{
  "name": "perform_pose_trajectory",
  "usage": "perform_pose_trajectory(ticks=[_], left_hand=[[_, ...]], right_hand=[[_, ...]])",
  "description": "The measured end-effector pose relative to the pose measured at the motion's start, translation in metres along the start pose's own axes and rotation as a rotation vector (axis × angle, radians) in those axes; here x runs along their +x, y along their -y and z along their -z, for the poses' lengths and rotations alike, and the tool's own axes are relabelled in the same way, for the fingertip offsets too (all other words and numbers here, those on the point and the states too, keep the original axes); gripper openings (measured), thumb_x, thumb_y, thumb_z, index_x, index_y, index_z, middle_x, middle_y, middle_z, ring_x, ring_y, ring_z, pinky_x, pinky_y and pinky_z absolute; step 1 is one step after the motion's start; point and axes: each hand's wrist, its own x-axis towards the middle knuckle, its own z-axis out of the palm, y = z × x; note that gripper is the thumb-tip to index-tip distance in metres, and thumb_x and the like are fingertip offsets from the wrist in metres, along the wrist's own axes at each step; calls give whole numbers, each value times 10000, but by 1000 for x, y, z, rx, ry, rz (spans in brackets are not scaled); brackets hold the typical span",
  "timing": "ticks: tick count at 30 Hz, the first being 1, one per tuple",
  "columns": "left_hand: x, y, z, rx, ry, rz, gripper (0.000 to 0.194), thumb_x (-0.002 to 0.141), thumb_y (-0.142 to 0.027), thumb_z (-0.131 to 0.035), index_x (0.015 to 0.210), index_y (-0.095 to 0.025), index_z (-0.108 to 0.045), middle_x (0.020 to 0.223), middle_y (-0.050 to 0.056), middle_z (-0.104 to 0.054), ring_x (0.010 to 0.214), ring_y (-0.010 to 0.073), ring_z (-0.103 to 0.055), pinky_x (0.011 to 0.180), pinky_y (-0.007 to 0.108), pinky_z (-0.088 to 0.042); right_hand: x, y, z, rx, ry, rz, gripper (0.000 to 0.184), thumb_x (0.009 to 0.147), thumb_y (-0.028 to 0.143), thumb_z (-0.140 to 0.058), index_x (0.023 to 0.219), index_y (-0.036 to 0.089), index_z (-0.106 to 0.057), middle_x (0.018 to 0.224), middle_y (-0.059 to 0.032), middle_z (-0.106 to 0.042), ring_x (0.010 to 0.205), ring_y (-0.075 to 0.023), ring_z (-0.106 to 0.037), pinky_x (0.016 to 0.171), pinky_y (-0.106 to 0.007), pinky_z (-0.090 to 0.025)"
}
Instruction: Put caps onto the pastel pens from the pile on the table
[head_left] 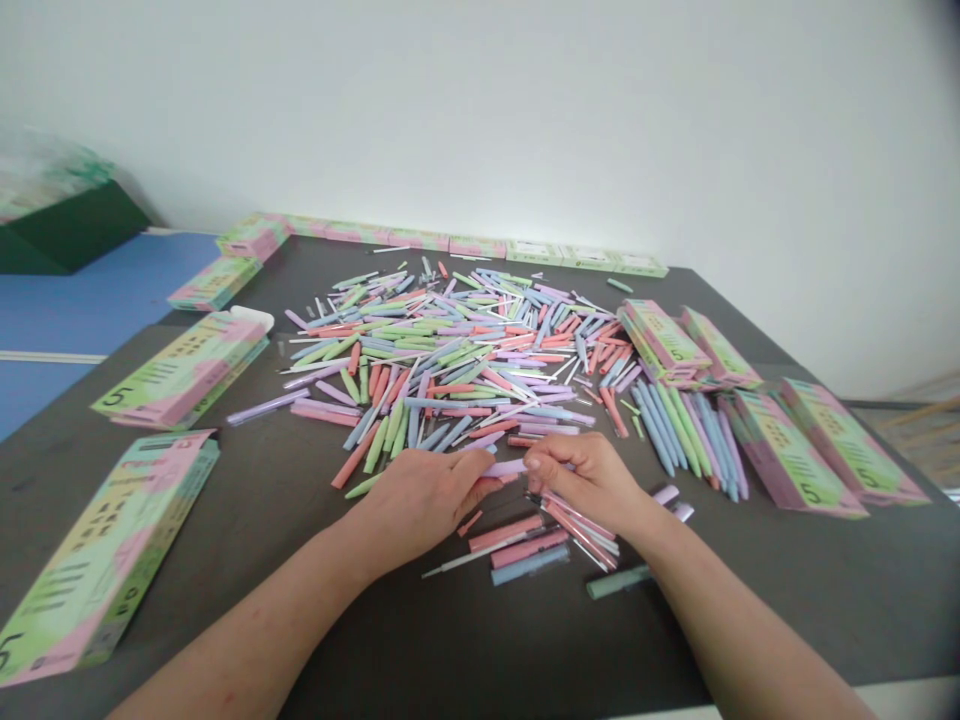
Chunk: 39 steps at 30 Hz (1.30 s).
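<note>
Between my two hands, near the middle of the dark table, is a lilac pen barrel point(508, 468). My left hand point(427, 500) is closed around its left end. The fingertips of my right hand point(589, 482) pinch the other end, which they partly hide. Just below lie several loose pen parts: red barrels point(529, 548), a blue barrel point(531, 565), a green barrel point(616, 582) and a thin white refill point(480, 555). Beyond my hands spreads a big heap of pen parts point(450, 350) in green, blue, red and lilac, mixed with white refills.
Printed cartons point(105, 550) lie along the left side, one with its flap up point(187, 365). More cartons point(799, 455) stand at right beside a row of assembled-looking pens point(686, 430). A line of boxes point(480, 246) edges the back. Far left is a dark green bin point(71, 225).
</note>
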Motion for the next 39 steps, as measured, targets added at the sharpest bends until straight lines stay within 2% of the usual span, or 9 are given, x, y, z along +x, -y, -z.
perform_pose_trajectory(ticks=[3, 5, 9, 13, 17, 20, 24, 31, 39], left_hand=[[0, 1, 0, 9, -24, 2, 338, 1012, -395, -281, 1035, -196, -553, 747, 22, -707, 617, 201, -670, 505, 271, -367], [-1, 1, 0, 17, -30, 4, 354, 1013, -401, -271, 1053, -193, -555, 753, 28, -709, 619, 198, -671, 509, 268, -373], [-2, 1, -1, 11, -4, 17, 339, 1011, -396, -294, 1055, -183, -554, 739, 31, -697, 624, 182, -668, 512, 252, -376], [-1, -1, -1, -6, 25, -5, 308, 1010, -378, -310, 1040, -182, -547, 720, 25, -685, 611, 185, -655, 507, 258, -371], [-1, -1, -2, -3, 9, -16, 314, 1008, -386, -308, 1018, -184, -549, 722, 27, -691, 614, 193, -656, 504, 261, -358], [-1, 0, -2, -12, -2, -10, 323, 1009, -390, -300, 990, -189, -552, 727, 24, -700, 611, 194, -662, 499, 262, -346], [-1, 2, -1, 28, -49, -2, 355, 1011, -408, -274, 1033, -194, -556, 747, 31, -713, 612, 204, -673, 504, 272, -348], [0, 1, 1, 13, -14, -10, 328, 1013, -383, -288, 1032, -184, -548, 731, 23, -702, 605, 202, -667, 500, 279, -345], [-1, 0, -4, 19, -45, -43, 267, 1008, -359, -319, 984, -194, -528, 680, -1, -677, 564, 205, -636, 476, 276, -296]], right_hand=[[-1, 0, 1, 50, -57, 52, 224, 833, 316, -658, 999, 166, -670, 942, -79, -716, 800, -168, -652, 683, -256, -497], [-2, -1, 2, 41, -103, 65, 225, 816, 272, -672, 1019, 174, -673, 983, -89, -714, 840, -182, -656, 706, -272, -510], [-2, 0, 1, -19, -110, 44, 154, 849, 303, -637, 867, 169, -711, 792, -61, -714, 711, -166, -636, 638, -260, -489], [0, 0, -1, 7, -7, -8, 364, 921, 374, -530, 660, 150, -650, 595, -25, -642, 551, -116, -558, 533, -220, -417], [1, 0, -2, 65, 50, -47, 449, 963, 399, -441, 630, 153, -614, 542, -14, -620, 498, -100, -551, 499, -203, -397], [0, 1, 0, 37, 60, -10, 363, 938, 407, -493, 734, 153, -655, 645, -29, -655, 598, -120, -591, 573, -217, -442], [-1, -1, 4, 80, -71, 12, 272, 802, 334, -693, 1016, 172, -653, 927, -76, -702, 791, -170, -642, 693, -268, -510], [-2, -2, 4, 26, -124, 32, 149, 832, 286, -656, 877, 155, -710, 798, -65, -719, 716, -171, -644, 651, -272, -501], [0, -3, -1, 75, 6, -30, 388, 939, 344, -506, 618, 153, -612, 533, -5, -610, 512, -108, -549, 600, -242, -465]])
